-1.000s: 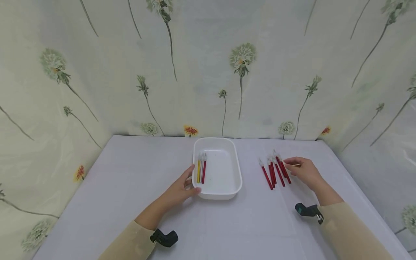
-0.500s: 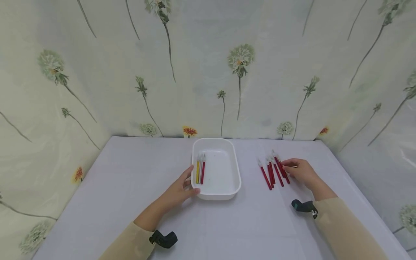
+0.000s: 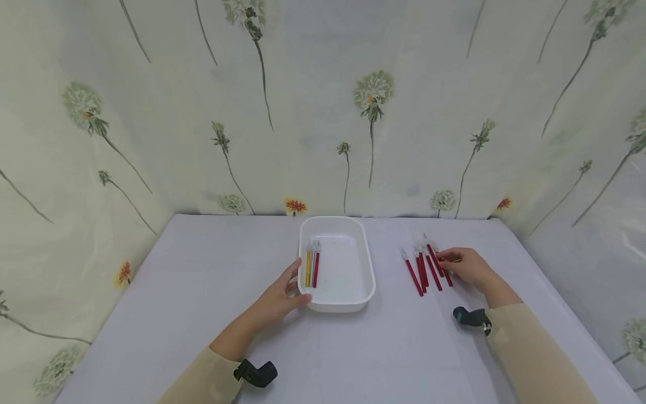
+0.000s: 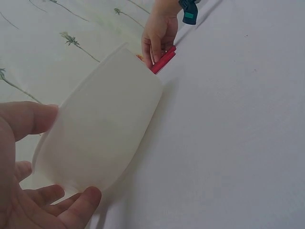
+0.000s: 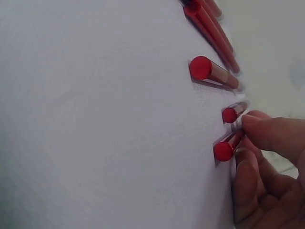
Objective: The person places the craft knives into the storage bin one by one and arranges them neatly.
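Note:
A white plastic tray (image 3: 348, 275) stands mid-table, and my left hand (image 3: 277, 297) holds its near left corner, thumb at the rim. In the left wrist view, the fingers of that hand (image 4: 43, 205) lie against the tray's wall. Inside, along the left side, lie a yellow pen (image 3: 308, 272), a pale slim one and a red pen (image 3: 316, 272), all with clear tips. To the right, several red pens (image 3: 413, 278) lie loosely fanned. My right hand (image 3: 469, 266) pinches the rightmost red pen (image 5: 224, 151) between thumb and finger; its far part is hidden.
A white cloth covers the table (image 3: 373, 353). Flower-printed sheeting (image 3: 313, 112) rises behind its back edge and at both sides. Another red pen (image 5: 230, 115) lies close beside the pinched one.
My right hand has moved slightly left onto the rightmost red pen, and its thumb and finger have closed on it. My left hand stays at the tray.

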A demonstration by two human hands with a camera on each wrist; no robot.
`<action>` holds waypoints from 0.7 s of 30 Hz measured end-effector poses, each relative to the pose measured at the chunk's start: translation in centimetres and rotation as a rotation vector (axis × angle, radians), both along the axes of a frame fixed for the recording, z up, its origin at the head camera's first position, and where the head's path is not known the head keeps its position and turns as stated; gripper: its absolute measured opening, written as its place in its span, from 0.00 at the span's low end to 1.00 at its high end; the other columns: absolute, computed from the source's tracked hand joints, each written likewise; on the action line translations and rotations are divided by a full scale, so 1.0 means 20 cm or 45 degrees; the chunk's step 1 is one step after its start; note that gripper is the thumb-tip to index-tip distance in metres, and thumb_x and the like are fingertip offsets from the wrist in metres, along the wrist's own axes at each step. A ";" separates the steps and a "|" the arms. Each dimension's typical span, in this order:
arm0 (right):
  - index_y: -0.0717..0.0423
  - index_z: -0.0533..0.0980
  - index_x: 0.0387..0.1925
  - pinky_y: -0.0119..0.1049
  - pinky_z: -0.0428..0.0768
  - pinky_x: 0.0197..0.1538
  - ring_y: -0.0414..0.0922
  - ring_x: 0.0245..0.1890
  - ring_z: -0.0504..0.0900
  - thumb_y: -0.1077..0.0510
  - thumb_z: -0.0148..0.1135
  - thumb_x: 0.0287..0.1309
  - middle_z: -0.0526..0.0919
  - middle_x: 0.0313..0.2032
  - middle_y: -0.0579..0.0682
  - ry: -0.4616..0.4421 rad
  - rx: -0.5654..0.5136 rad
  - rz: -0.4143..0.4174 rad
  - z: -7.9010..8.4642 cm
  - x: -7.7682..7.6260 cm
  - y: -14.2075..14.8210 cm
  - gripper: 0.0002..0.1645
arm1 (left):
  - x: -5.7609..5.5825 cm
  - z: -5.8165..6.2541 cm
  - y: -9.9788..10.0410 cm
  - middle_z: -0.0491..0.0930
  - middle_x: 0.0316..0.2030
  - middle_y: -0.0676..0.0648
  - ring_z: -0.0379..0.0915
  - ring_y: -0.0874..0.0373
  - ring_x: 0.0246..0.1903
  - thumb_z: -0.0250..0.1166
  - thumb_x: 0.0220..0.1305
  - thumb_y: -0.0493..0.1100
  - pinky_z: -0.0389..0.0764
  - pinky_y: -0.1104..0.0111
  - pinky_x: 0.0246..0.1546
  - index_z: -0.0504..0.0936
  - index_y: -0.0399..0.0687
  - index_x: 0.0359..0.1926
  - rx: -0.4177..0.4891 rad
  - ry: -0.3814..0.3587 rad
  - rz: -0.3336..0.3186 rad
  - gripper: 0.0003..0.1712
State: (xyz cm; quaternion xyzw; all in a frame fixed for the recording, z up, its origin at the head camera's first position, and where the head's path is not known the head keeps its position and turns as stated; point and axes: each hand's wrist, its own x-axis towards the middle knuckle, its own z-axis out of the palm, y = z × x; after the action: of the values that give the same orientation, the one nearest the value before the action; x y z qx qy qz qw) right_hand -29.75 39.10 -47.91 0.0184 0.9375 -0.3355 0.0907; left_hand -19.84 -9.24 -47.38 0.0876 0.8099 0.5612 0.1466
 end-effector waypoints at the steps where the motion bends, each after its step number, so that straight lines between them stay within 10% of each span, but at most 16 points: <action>1: 0.62 0.76 0.60 0.37 0.80 0.41 0.53 0.46 0.77 0.56 0.61 0.69 0.78 0.55 0.66 -0.007 0.006 0.007 0.00 -0.01 0.00 0.22 | 0.00 0.00 0.00 0.53 0.77 0.43 0.58 0.42 0.72 0.71 0.62 0.53 0.70 0.43 0.62 0.47 0.60 0.80 0.001 0.003 -0.001 0.55; 21: 0.61 0.74 0.63 0.54 0.78 0.54 0.59 0.53 0.78 0.51 0.65 0.65 0.74 0.61 0.69 -0.103 -0.060 -0.071 0.01 0.00 0.05 0.30 | 0.00 0.00 0.01 0.53 0.77 0.42 0.58 0.40 0.72 0.71 0.62 0.52 0.71 0.42 0.61 0.48 0.60 0.80 -0.023 0.019 0.013 0.54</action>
State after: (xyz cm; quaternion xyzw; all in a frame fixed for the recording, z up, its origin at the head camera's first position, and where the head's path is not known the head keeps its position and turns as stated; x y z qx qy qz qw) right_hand -29.74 40.00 -47.66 0.0559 0.9241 -0.3587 0.1194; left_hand -19.77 -9.10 -47.43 0.0863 0.8164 0.5539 0.1385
